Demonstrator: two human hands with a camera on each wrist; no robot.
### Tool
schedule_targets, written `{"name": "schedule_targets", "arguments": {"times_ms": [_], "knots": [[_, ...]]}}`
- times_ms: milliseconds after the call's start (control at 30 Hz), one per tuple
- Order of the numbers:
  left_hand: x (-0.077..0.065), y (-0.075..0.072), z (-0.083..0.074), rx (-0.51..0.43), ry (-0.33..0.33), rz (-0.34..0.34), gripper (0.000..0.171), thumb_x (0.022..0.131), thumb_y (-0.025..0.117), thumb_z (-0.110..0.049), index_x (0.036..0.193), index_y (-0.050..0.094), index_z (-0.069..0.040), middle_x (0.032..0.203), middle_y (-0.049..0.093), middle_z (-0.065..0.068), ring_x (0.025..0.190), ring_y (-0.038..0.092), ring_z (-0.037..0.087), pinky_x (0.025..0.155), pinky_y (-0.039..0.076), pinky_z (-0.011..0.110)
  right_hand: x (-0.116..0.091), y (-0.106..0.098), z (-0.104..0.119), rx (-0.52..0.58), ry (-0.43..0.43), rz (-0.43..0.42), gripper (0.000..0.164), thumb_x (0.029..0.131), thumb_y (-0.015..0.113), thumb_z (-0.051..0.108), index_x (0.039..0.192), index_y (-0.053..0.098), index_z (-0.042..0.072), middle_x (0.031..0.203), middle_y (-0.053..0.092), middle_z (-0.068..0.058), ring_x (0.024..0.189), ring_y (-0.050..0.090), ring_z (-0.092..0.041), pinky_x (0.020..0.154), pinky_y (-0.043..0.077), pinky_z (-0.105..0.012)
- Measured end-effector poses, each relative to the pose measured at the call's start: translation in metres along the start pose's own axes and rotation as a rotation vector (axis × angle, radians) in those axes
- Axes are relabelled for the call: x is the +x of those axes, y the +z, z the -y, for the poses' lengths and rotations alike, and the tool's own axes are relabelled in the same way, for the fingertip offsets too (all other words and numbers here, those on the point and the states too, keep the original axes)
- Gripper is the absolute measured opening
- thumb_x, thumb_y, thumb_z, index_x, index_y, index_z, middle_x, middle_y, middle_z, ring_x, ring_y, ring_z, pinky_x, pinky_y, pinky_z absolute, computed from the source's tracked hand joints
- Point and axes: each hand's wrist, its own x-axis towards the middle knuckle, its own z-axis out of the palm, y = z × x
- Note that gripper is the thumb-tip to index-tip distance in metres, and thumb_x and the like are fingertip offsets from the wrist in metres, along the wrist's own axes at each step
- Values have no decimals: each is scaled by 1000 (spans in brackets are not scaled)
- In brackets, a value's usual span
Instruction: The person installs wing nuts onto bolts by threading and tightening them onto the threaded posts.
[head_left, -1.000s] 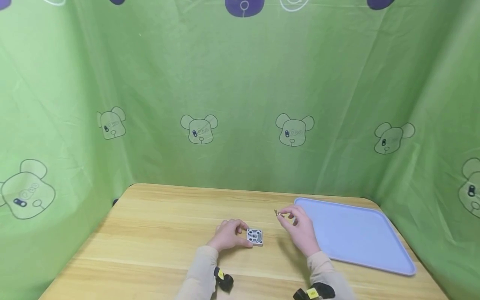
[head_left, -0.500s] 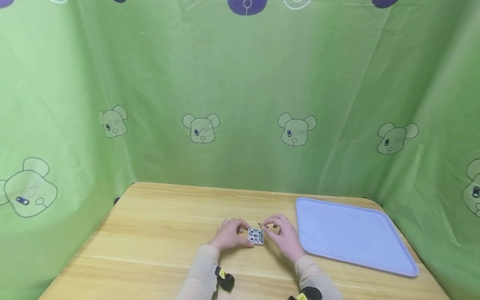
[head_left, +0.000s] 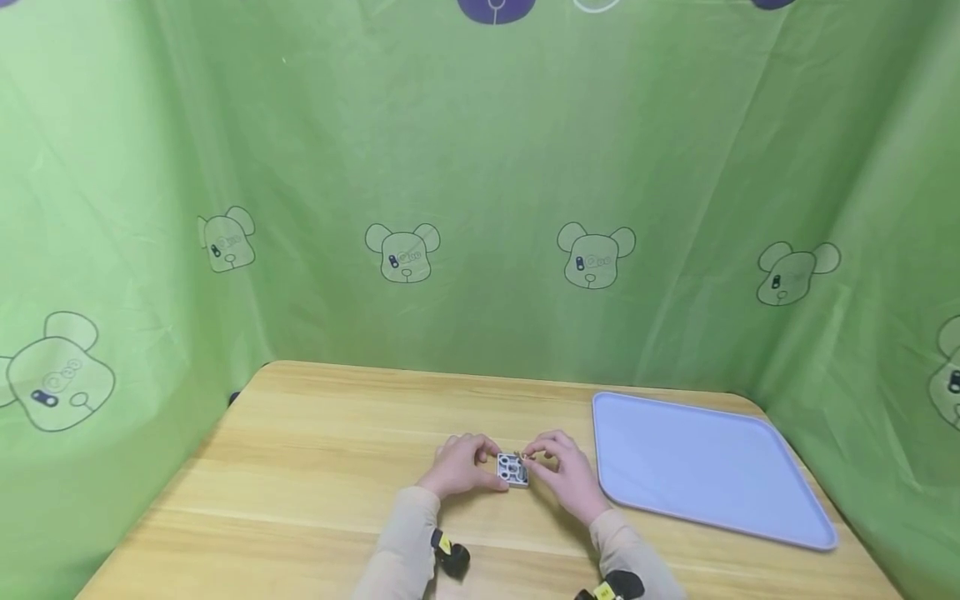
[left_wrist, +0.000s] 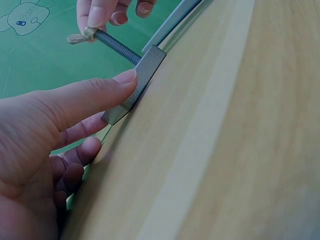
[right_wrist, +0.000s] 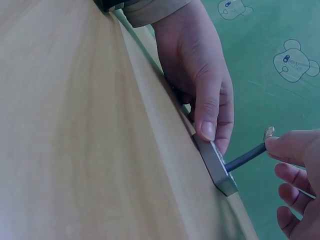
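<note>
A small square metal block (head_left: 512, 471) with several round recesses in its top face lies flat on the wooden table. My left hand (head_left: 459, 467) grips it from the left, thumb on the near edge and fingers at the far edge. Between thumb and fingers, my right hand (head_left: 567, 475) pinches the brass-coloured wing head of a wing bolt (left_wrist: 117, 46). The bolt's dark threaded shank slants down, its lower end right at the block's top face near the right side. In the right wrist view, the wing bolt (right_wrist: 247, 157) leans over the metal block (right_wrist: 215, 167).
To the right of my right hand lies a flat pale blue tray (head_left: 712, 467) with a low rim. The wood-grain table (head_left: 322, 467) is enclosed behind and on both sides by a green curtain (head_left: 480, 167) printed with bear heads.
My right hand has moved left from beside the tray, bringing the wing bolt over to the block and down to its top face. The left hand keeps its grip on the block.
</note>
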Motion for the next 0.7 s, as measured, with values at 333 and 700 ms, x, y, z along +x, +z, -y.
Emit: {"name": "schedule_targets", "arguments": {"times_ms": [333, 700], "knots": [[1, 1, 2, 7, 1, -1, 51, 62, 87, -44, 104, 68, -24, 84, 55, -8, 80, 41, 11, 80, 30, 32, 0, 0, -4, -3, -16, 8, 13, 82, 75, 16, 93, 71, 22, 108, 63, 0, 100, 59, -20, 83, 47, -36], [2, 2, 3, 2, 1, 2, 50, 62, 87, -43, 105, 68, -24, 84, 55, -8, 80, 41, 11, 80, 29, 32, -1, 0, -9, 19, -22, 18, 15, 82, 76, 17, 94, 70, 23, 109, 63, 1, 99, 58, -19, 82, 47, -34]]}}
